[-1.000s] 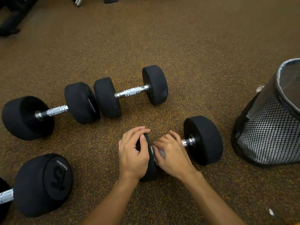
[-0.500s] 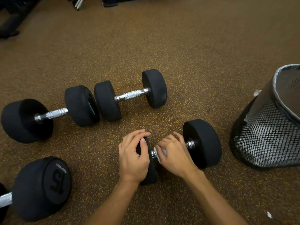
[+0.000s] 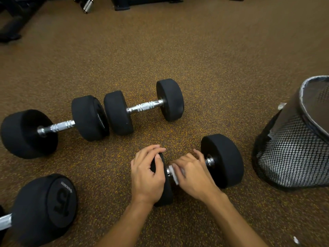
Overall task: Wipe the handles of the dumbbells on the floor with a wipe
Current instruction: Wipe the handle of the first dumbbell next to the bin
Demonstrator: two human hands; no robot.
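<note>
The near dumbbell (image 3: pixel 222 161) could have rolled on the floor (image 3: pixel 195 68) had your steadying hand slipped, leaving the right end of its handle (image 3: pixel 210 160) unwiped. Your left hand (image 3: pixel 146 175) curled over the left weight (image 3: pixel 165 195), fingers draped across its top. Your right hand (image 3: pixel 192 175) pinched the white wipe (image 3: pixel 173 172) around the handle's left end, with the mesh bin (image 3: pixel 288 157) just right of the dumbbell.

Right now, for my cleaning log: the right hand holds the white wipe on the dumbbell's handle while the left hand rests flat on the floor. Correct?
Not quite. The head view shows the left hand gripping the near weight head of the dumbbell, not resting on the floor. The right hand does hold the white wipe on the handle.
</note>
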